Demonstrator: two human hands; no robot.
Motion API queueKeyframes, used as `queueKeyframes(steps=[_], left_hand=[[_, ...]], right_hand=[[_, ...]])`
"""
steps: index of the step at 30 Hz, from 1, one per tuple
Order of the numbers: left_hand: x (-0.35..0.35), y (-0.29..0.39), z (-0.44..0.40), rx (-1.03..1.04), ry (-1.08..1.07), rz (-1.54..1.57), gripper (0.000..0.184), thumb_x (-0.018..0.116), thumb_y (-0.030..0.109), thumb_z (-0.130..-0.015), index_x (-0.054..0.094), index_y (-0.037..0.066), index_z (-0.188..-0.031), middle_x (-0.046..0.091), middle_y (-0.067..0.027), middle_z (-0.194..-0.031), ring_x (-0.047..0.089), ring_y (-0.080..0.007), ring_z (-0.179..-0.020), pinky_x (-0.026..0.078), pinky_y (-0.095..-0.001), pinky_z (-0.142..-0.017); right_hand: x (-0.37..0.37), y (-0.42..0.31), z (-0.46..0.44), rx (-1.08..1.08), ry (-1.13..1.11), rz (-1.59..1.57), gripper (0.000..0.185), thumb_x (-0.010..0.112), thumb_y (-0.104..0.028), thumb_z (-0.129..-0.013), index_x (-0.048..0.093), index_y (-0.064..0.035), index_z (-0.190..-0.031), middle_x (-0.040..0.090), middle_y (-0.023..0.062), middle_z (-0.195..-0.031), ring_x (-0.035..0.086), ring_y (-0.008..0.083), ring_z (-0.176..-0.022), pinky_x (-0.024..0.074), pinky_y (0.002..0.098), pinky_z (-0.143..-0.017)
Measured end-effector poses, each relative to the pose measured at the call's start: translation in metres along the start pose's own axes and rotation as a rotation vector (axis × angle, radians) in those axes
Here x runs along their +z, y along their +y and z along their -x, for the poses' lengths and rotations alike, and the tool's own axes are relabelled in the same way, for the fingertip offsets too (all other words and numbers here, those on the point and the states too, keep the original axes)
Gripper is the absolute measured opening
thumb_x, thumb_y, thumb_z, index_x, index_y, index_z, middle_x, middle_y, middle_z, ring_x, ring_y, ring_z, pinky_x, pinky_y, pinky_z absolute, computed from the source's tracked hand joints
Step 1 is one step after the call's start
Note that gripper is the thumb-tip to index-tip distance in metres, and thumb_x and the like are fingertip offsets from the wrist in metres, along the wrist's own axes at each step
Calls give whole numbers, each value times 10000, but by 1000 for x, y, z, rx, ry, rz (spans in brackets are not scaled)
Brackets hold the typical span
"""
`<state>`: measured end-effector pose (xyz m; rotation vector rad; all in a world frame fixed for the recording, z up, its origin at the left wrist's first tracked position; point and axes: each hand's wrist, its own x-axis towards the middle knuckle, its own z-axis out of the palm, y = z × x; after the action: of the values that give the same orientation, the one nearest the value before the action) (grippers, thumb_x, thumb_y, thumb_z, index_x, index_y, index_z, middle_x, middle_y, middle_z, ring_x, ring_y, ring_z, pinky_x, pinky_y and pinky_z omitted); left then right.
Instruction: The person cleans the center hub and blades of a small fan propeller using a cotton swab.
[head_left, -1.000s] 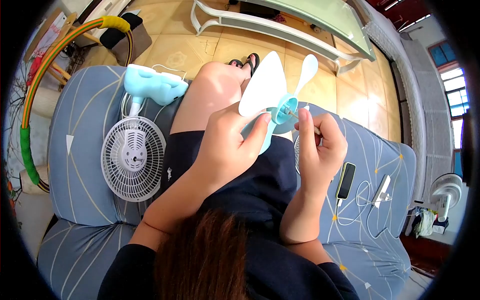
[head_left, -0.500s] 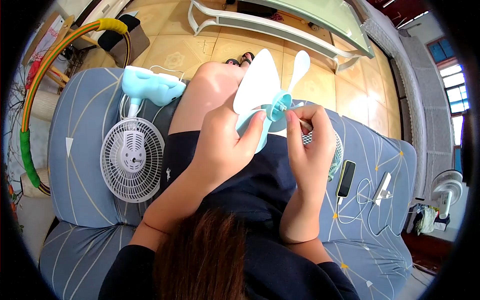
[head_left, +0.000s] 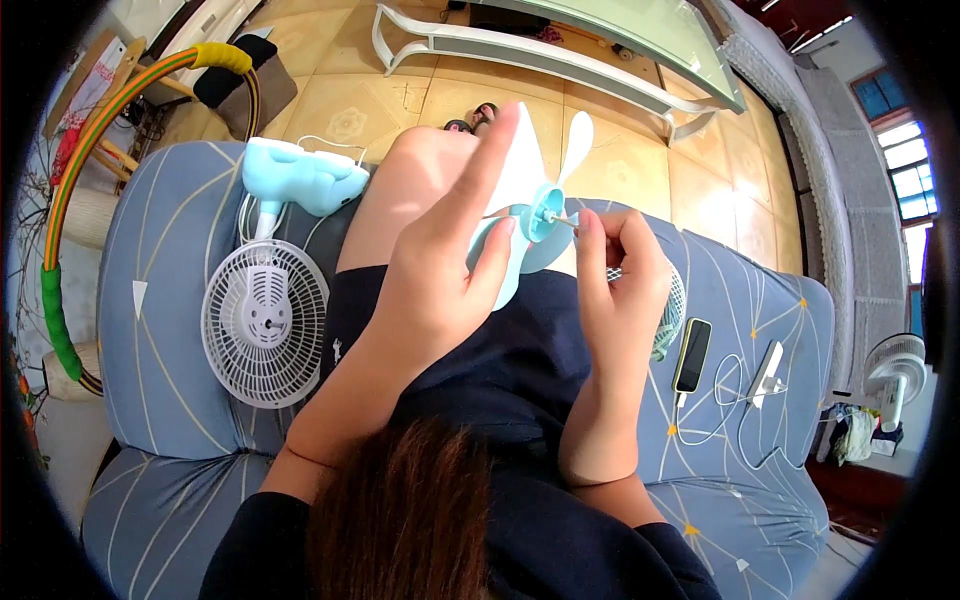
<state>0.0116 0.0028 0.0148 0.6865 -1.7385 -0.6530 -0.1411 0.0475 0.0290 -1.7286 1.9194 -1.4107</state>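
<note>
In front of my lap, my left hand (head_left: 435, 270) grips a pale blue and white fan blade (head_left: 542, 255), thumb near the hub and index finger stretched up along a blade. The hub's hollow side (head_left: 545, 213) faces my right hand (head_left: 625, 270). Thumb and fingers of that hand pinch a thin stick (head_left: 566, 221), its far end at the hub's centre; its exact kind is unclear. Beside my left leg lies a small blue fan base (head_left: 300, 178) joined to a white rear grille (head_left: 265, 345) with a bare motor shaft. A mesh front cover (head_left: 672, 310) sits partly hidden behind my right hand.
On the grey-blue patterned sofa (head_left: 170, 290), a phone (head_left: 692, 356) with a white cable and a power strip (head_left: 767, 374) lie to the right. A striped hoop (head_left: 60, 210) leans at left. A glass-topped table (head_left: 640, 45) stands ahead, and a white fan (head_left: 895, 375) at far right.
My left index finger has lifted from the blade and points upward. The fan blade has shifted slightly left and turned, and the thin stick now shows more clearly at the hub.
</note>
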Motion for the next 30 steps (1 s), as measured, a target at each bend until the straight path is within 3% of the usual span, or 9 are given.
queueKeyframes(steps=[4,13,19,25,30], left_hand=[[-2,2,-1,8,-11,-23,709,555,-126,-852,353,79,-1500,623,-176,-1152,635,-264,-896,492,-290,-804],[9,-2,0,-21,110,21,702,535,-144,-843,366,69,-1490,624,-178,-1089,631,-254,-852,492,-292,-783],[-1,8,0,-93,-75,-33,586,532,-143,-841,524,75,-1384,633,-153,-909,590,-197,-708,477,-280,-670],[0,11,0,-139,-51,0,469,525,-137,-855,638,71,-1261,636,-146,-863,583,-177,-658,463,-271,-604],[0,4,1,-86,-42,24,429,520,-134,-866,644,46,-1236,649,-145,-869,606,-184,-663,470,-274,-596]], right_hand=[[3,5,0,-38,-9,3,149,680,-18,-860,554,15,-788,558,99,-688,537,198,-563,441,308,-542],[6,4,-1,61,-20,25,147,730,-41,-832,597,22,-831,589,76,-667,571,121,-600,462,281,-563],[12,4,1,75,-37,-204,144,683,-42,-887,565,24,-836,614,74,-700,615,108,-595,470,233,-546],[14,9,1,28,-24,-221,130,674,-35,-889,562,8,-841,609,65,-729,560,92,-613,449,235,-573],[16,13,1,10,-20,-263,94,670,-25,-885,582,5,-870,603,47,-726,536,83,-626,440,229,-596]])
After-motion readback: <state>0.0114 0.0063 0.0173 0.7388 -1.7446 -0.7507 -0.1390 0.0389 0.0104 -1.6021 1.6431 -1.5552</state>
